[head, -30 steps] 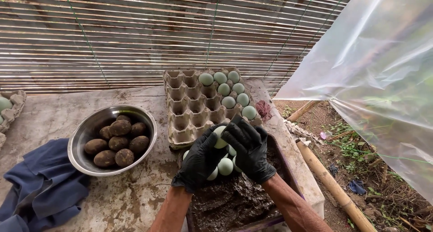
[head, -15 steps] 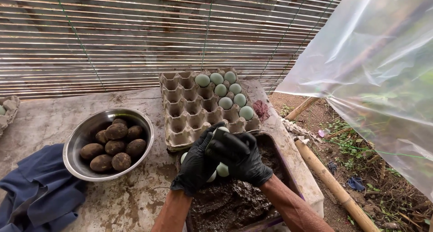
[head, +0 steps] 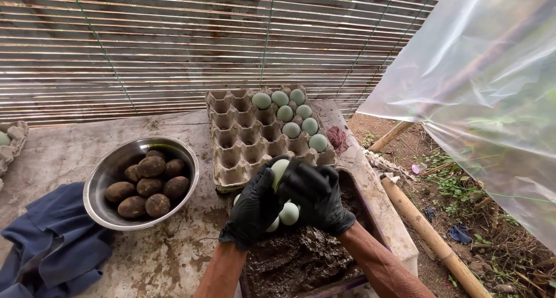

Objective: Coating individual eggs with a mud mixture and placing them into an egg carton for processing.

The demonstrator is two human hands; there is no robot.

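Note:
Both of my hands wear black gloves and are cupped together over a tub of dark mud [head: 301,260]. My left hand [head: 253,208] and my right hand [head: 317,196] hold several pale green eggs [head: 288,213] between them; one egg sticks up at the top. Just beyond the hands lies a grey cardboard egg tray [head: 234,141] with several more pale green eggs [head: 291,114] in its right-hand cups. A steel bowl [head: 104,185] on the left holds mud-coated eggs [head: 150,185].
A dark blue cloth [head: 49,249] lies at the near left of the concrete bench. Another egg tray [head: 11,141] shows at the left edge. A slatted bamboo blind hangs behind. Clear plastic sheeting [head: 486,83] and a bamboo pole [head: 428,234] are on the right.
My hands have closed tighter around the eggs, so fewer of them show. The camera has shifted slightly; the tray and bowl stay where they were.

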